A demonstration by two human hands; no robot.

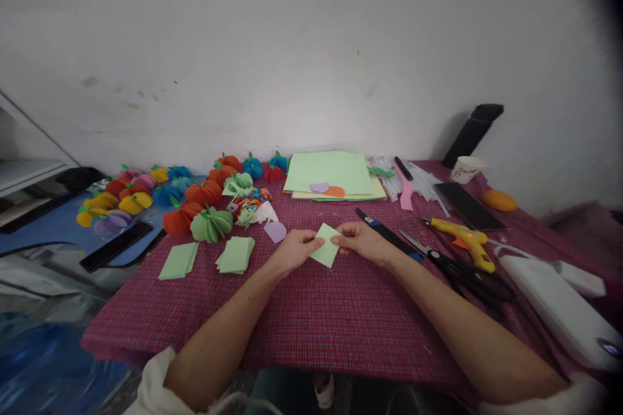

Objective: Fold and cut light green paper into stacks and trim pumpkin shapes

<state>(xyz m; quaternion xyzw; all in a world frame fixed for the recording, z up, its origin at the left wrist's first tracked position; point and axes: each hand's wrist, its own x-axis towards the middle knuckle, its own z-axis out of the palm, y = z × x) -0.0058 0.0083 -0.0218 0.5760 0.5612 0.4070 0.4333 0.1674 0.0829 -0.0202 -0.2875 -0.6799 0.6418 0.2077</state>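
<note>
A small light green paper square [325, 253] is held up in the middle of the table, turned corner-up. My left hand [298, 249] pinches its left edge between thumb and fingers. On the opposite edge, my right hand [359, 240] pinches it the same way. To the left lie two stacks of similar squares, one loose stack [178, 261] and a thicker stack [235, 255]. A rounded purple paper piece [275, 231] rests just beyond my left hand. Near my right hand lies a dark blue and black utility knife [389, 233].
Paper pumpkins, among them a green one [212, 224], crowd the left. Green paper sheets [327, 172] lie at the back. On the right are scissors [452, 266], a yellow glue gun [462, 237], a phone [468, 205], a paper cup [466, 169] and a white power bank [559, 311].
</note>
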